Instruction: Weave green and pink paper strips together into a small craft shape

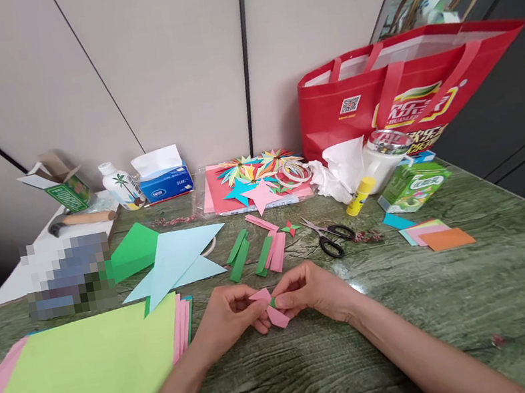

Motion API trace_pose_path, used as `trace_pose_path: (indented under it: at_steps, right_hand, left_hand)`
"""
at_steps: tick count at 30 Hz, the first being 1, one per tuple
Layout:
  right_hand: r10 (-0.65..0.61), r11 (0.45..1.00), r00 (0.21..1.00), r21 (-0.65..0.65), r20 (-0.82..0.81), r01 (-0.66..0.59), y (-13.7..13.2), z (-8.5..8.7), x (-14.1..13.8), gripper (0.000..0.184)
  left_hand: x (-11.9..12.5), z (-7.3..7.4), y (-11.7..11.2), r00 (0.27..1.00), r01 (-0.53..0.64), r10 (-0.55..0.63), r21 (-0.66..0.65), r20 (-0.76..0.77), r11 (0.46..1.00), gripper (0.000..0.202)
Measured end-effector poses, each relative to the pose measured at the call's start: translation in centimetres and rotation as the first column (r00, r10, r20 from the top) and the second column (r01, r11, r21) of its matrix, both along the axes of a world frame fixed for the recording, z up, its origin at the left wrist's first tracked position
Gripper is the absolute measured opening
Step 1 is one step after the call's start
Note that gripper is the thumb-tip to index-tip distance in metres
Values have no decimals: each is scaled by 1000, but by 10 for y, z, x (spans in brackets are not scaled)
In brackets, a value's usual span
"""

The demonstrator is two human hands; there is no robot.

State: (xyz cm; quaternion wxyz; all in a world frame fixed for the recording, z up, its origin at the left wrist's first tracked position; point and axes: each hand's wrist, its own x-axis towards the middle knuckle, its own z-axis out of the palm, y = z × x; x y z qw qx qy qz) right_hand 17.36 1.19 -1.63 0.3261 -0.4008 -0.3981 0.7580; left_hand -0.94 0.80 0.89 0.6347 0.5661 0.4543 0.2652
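Between my two hands is a small pink and green folded paper piece (278,317), held just above the table. My left hand (235,316) pinches its left side, thumb on top. From the right, the thumb and fingers of my right hand (304,292) grip it near the green centre. Just beyond my hands lie folded green paper strips (240,261) and pink paper strips (277,253). A small red and green paper star (290,227) rests close to black-handled scissors (331,238).
Coloured paper sheets (97,381) cover the left front. Light blue paper triangles (177,259) lie beyond them. At the right are small paper pieces (447,238), a glue stick (361,197) and a green drink carton (413,187). A red bag (341,121) stands behind.
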Motion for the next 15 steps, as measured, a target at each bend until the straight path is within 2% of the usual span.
trace_pose_path:
  at_steps: [1, 3, 6, 9, 10, 12, 15]
  right_hand:
    - [-4, 1000, 1000, 2, 0, 4, 0, 0, 0, 22]
    - [-18, 1000, 1000, 12, 5, 18, 0, 1, 0, 22]
    - [-39, 997, 999, 64, 32, 37, 1, 3, 0, 23]
    - [-39, 992, 998, 123, 38, 34, 2, 6, 1, 21]
    - [-35, 991, 999, 131, 29, 31, 2, 6, 1, 20]
    - [-22, 992, 1000, 123, 0, 21, 2, 7, 2, 20]
    - [15, 998, 1000, 55, -25, -14, 2, 6, 4, 22]
  left_hand:
    - [0, -1, 0, 1000, -8, 8, 32, -18, 999, 22]
    - [0, -2, 0, 997, -28, 40, 176, -67, 984, 19]
    - [-1, -3, 0, 987, -30, 98, 449, -128, 893, 15]
    - [-2, -3, -1, 983, -36, 130, 561, -130, 827, 15]
    - [-2, -2, -1, 983, -49, 139, 558, -120, 828, 15]
    - [0, -2, -2, 986, -70, 133, 482, -98, 873, 15]
    - [3, -1, -2, 996, -72, 80, 224, -28, 972, 19]
